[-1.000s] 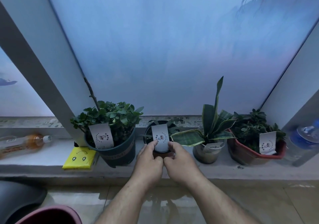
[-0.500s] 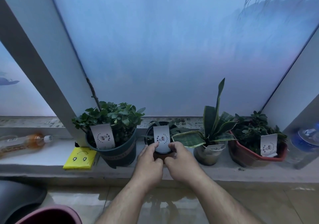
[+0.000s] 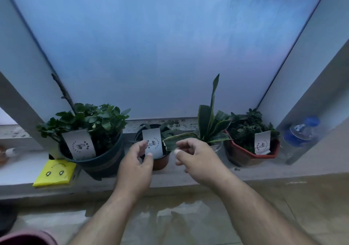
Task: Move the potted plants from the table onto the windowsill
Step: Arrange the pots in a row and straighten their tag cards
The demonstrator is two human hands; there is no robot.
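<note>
So on the windowsill (image 3: 188,174) there's a yellow packet (image 3: 54,173) far left, then a big dark pot (image 3: 100,159) of leafy green. Next, a small brown pot (image 3: 160,161) with a white tag (image 3: 153,145). Left hand (image 3: 136,167) sits right in front of it, fingers loosely curled, holding nothing. Right hand (image 3: 196,159) same, relaxed. Behind it a snake plant (image 3: 209,123), then a red pot (image 3: 245,156) and a water bottle (image 3: 300,137).

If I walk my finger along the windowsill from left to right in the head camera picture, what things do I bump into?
Yellow smiley packet → big dark pot with the leafy plant → small brown pot with a white card → spiky snake plant → red pot → water bottle with a blue cap.
</note>
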